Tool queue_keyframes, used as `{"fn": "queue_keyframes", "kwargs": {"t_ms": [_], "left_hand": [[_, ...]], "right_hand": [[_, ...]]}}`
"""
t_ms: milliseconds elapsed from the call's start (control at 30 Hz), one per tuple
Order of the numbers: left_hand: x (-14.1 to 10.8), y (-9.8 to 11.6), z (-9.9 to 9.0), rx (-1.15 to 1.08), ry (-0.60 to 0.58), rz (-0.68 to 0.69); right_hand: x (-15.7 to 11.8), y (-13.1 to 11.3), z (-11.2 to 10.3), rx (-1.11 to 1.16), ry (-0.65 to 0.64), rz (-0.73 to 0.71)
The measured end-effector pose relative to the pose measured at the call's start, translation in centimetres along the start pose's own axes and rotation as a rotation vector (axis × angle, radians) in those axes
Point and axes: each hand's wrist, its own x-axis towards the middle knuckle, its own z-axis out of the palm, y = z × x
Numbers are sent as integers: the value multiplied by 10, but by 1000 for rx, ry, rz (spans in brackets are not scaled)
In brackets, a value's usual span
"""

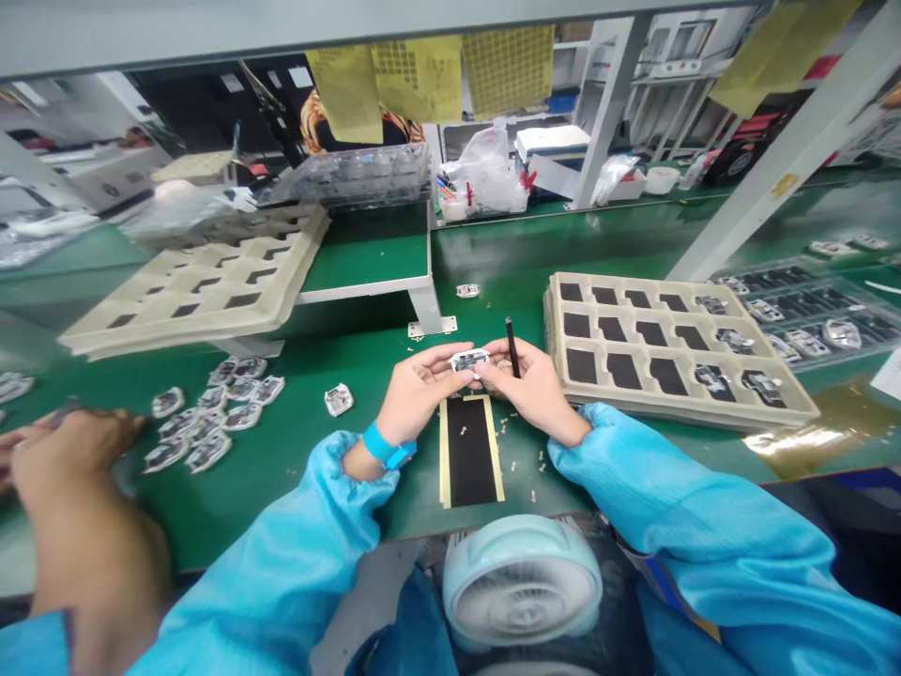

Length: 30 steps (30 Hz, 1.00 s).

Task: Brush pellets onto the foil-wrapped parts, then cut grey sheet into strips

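Note:
A small white-rimmed part (469, 361) with a dark and silvery inside is held up above the bench. My left hand (422, 390), with a blue band at its wrist, grips the part's left side between thumb and fingers. At the right side, my right hand (526, 380) has its thumb and fingertips on the same part. A thin black pen-like tool (511, 345) stands up between the right fingers; its lower end is hidden. Below both hands lies a black pad (471, 460) edged with pale yellow tape. Several tiny beige pieces (513, 466) are scattered on and beside it.
On the right stands a stack of beige trays (676, 399), some pockets holding parts; clear trays (831, 310) lie beyond. More white-rimmed parts (211, 413) cluster to the left, near a co-worker's hand (74, 446). A raised green shelf (373, 249) and a fan (522, 582) are close by.

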Motion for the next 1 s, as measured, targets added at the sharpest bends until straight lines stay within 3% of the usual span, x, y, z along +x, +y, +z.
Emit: {"fn": "queue_keyframes", "kwargs": {"t_ms": [133,333,700,800,933,1000], "left_hand": [[-2,-4,3,79,23,27],[-4,-9,6,296,26,151],[-6,-14,9,298,82,182],[-4,-5,-1,513,5,215],[-5,8,-13,994,-31,414],[-7,12,-15,1092,-39,466]], "right_hand": [[0,3,-2,-136,3,-8],[0,2,2,-126,11,-36],[-3,3,8,-237,25,-127],[-2,1,4,-343,13,-173],[-1,-4,-2,-419,26,-300],[0,-5,-4,-478,14,-383]]}}
